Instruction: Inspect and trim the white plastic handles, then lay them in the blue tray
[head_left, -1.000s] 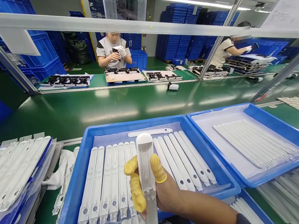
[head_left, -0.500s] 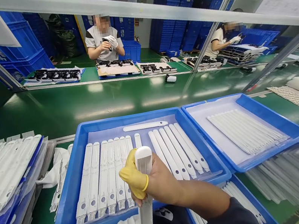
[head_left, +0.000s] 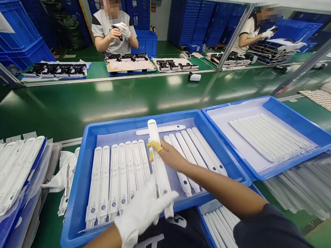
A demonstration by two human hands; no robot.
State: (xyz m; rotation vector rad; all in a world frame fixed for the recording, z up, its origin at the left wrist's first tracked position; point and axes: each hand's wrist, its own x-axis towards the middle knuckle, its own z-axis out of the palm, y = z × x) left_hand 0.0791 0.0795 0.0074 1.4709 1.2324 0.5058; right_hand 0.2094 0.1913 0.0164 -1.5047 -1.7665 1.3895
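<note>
My right hand [head_left: 157, 148], with yellow finger covers, grips a long white plastic strip [head_left: 153, 132] near its upper part. The strip stands nearly upright above the blue tray [head_left: 96, 129], its hollow side towards me. My left hand [head_left: 140, 208], in a white glove, is at the strip's lower end with its fingers stretched out and thumb apart. The thumb crosses the strip; whether it presses on it I cannot tell. In the tray, a row of ribbed white strips [head_left: 99, 181] lies left and smooth white strips [head_left: 195, 148] lie right. Another smooth strip [head_left: 160, 129] lies crosswise at the back.
A second blue tray [head_left: 308, 125] at right holds a row of white strips [head_left: 269, 136]. Stacked strips on sheets [head_left: 12, 179] stand at left beside a white cloth [head_left: 62, 171]. A lower tray of strips [head_left: 220, 233] is near my body. Two co-workers [head_left: 115, 31] sit across the green bench.
My right hand has moved up and away from me with the strip. The left hand, earlier closed round its lower end, has stretched its fingers. My view has tipped down slightly.
</note>
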